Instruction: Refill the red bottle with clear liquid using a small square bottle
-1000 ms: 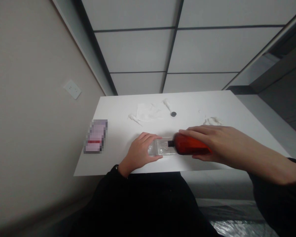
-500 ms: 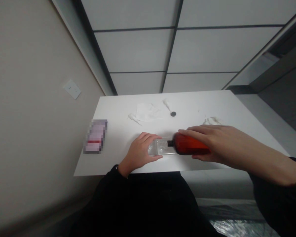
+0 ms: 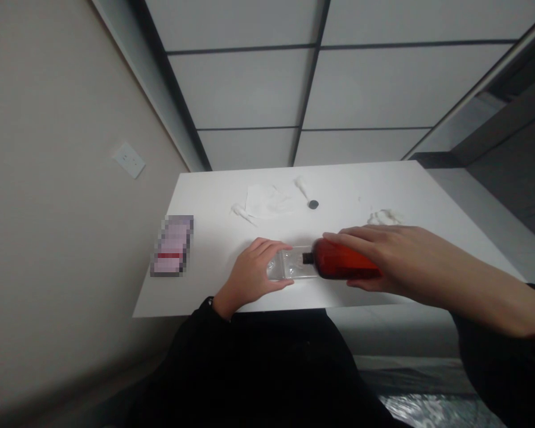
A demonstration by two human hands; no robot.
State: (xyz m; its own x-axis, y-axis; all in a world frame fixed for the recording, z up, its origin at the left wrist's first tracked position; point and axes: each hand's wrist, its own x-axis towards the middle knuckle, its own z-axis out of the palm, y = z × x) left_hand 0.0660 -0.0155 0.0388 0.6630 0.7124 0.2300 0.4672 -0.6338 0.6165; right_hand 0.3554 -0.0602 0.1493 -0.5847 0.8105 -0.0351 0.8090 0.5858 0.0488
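Observation:
Fingers and thumb of my left hand (image 3: 254, 270) grip the left end of a clear, boxy plastic container (image 3: 296, 270) on the white table. My right hand (image 3: 378, 255) is wrapped round a red bottle (image 3: 339, 261), which is tipped on its side with its dark neck (image 3: 308, 258) pointing left. That neck is over the right part of the clear container. From here I cannot make out whether liquid is coming from the bottle. Part of the bottle is hidden behind my right fingers.
A small dark round cap (image 3: 312, 204) lies on the white table (image 3: 214, 273). Around it are a white sheet (image 3: 270, 201), crumpled tissue (image 3: 384, 217) and thin white wisps. A blurred-out pink object (image 3: 173, 246) lies at the left edge, near the wall with a socket (image 3: 129, 160).

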